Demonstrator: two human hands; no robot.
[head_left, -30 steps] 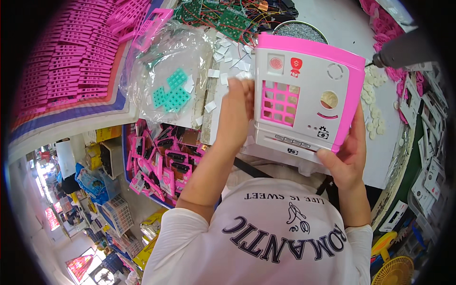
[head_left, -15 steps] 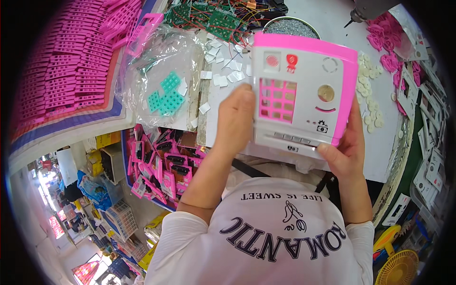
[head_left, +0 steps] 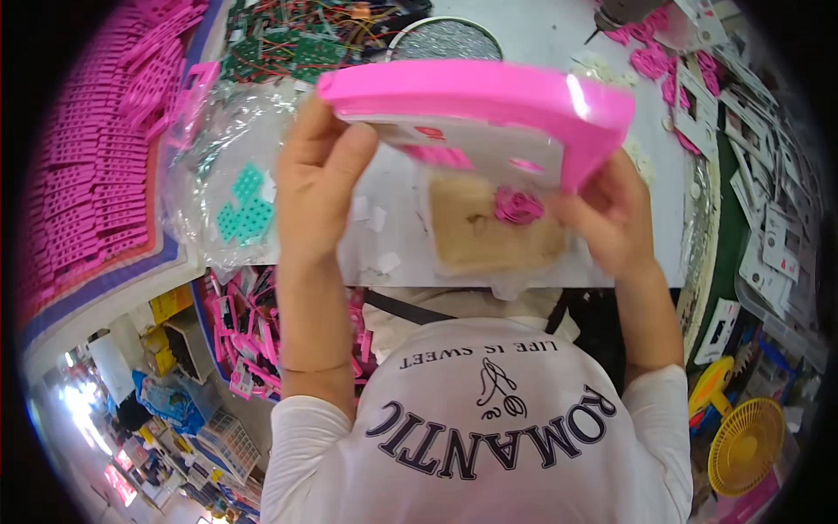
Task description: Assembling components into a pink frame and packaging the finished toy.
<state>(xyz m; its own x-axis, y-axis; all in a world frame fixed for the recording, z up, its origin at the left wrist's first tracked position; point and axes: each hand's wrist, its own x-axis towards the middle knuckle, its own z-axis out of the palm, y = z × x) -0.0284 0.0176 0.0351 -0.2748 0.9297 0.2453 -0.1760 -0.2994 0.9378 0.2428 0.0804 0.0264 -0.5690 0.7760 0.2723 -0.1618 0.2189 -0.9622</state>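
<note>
A pink-and-white plastic toy housing panel (head_left: 476, 87) is held up above the table, tilted so that its pink edge faces me and its white face is seen at a slant. My left hand (head_left: 319, 179) is closed on its left end, thumb on the face side. My right hand (head_left: 611, 214) grips the right end, with some fingers hidden behind the panel and blurred. Below the panel, a tan pad (head_left: 454, 240) lies on the white table. A small tangled pink piece (head_left: 518, 206) rests on that pad.
Beyond the panel stand a round tin of small metal parts (head_left: 445, 39) and wired green circuit boards (head_left: 284, 52). Teal keypads (head_left: 246, 210) lie on clear plastic at left, near stacked pink frames (head_left: 87, 166). White panels (head_left: 768, 253) fill the right side, above a yellow fan (head_left: 745, 445).
The panel has moved left and tipped from showing its printed face to showing its pink edge. Both hands turned with it, uncovering the tan pad and pink piece.
</note>
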